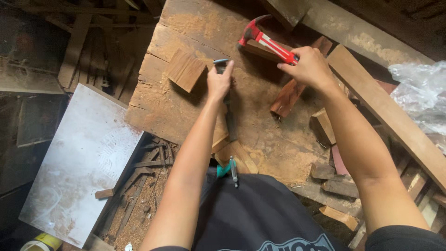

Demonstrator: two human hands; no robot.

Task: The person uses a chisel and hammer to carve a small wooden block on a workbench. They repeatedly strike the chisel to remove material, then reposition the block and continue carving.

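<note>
From here I see my right hand [309, 67] wrapped shut round the red-and-white handle of a hammer [267, 42], gripping at the handle's end, far from the head; the head hangs in the air over the far side of the bench [195, 111], to the right of centre. A hammer is head-heavy and stiff, so I judge the end of the handle the right hold for swing, though it will want to twist if the palm is dusty; sawdust lies thick on the bench, and I would count the handle as somewhat slippery.

My left hand [219, 81] is closed round the top of a chisel [226, 100] with a dark shaft and a bluish cap; the tool stands roughly upright at mid-bench, its lower end hidden behind my forearm, so I cannot tell what it bites into. It looks slim, rigid, light; I would hold it just under the cap, fingers clear of the struck end.

A square block [186, 69] lies just left of that hand, apart from it; a reddish offcut [290, 95] lies to the right, below the hammer; a pale board [79, 162] leans at near left; a plastic sheet [420, 97] is crumpled at far right; a teal-handled tool [230, 168] sits near my waist.
</note>
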